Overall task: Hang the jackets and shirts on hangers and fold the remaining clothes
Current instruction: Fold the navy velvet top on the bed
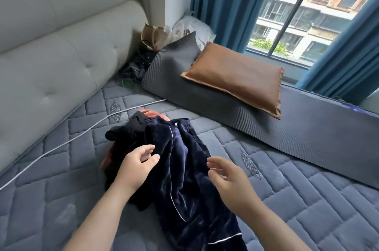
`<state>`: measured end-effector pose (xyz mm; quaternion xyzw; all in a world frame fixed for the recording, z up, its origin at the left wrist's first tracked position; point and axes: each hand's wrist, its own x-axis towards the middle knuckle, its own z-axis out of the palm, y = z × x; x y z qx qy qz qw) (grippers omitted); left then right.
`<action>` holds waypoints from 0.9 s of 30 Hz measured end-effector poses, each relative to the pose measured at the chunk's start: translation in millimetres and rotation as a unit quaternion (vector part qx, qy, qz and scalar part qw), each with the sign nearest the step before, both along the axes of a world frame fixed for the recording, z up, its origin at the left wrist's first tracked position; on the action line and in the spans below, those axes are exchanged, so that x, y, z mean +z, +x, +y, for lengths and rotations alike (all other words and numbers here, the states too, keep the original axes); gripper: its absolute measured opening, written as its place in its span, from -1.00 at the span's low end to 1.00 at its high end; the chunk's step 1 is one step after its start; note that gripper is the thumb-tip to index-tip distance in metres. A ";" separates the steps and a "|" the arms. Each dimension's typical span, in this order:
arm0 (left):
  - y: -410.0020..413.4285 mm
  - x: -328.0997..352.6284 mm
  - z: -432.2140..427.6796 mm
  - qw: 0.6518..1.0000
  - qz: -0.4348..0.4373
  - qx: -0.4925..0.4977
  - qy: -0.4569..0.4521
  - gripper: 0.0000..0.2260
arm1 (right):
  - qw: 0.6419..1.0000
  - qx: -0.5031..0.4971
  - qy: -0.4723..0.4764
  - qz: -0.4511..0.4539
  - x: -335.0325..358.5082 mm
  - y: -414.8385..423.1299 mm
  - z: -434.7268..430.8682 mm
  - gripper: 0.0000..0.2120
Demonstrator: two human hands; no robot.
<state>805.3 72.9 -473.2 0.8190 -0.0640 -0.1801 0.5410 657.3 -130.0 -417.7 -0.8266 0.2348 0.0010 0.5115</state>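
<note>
A pile of clothes lies on the grey quilted mattress (297, 199). On top is a navy velvet garment with white piping (184, 168), stretched toward me. Under it are a black garment (127, 131) and a salmon-pink one (146, 111). My left hand (136, 165) hovers over the left edge of the navy garment, fingers curled and apart, holding nothing. My right hand (226, 177) is just right of the garment, fingers spread, also free of cloth. No hangers are in view.
A brown pillow (235, 75) rests on a grey ribbed cushion (266, 127) by the window. A white cable (67, 142) crosses the mattress at left. The beige padded headboard (61, 45) stands at left. Bags and dark clutter (155, 41) fill the far corner.
</note>
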 end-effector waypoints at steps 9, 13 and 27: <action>85.6 -120.2 -51.6 0.982 0.084 0.147 0.086 -0.16 | 0.998 -0.021 0.048 0.047 -107.7 35.1 -22.9 -0.75; 99.4 -149.1 -63.1 0.986 0.061 0.144 0.060 -0.61 | 0.997 -0.025 0.063 0.042 -129.9 46.6 -25.9 -0.75; -50.7 -108.1 -77.8 0.983 0.138 -0.072 -0.099 -0.86 | 0.919 -0.145 0.346 0.118 -142.9 53.9 -39.4 -0.64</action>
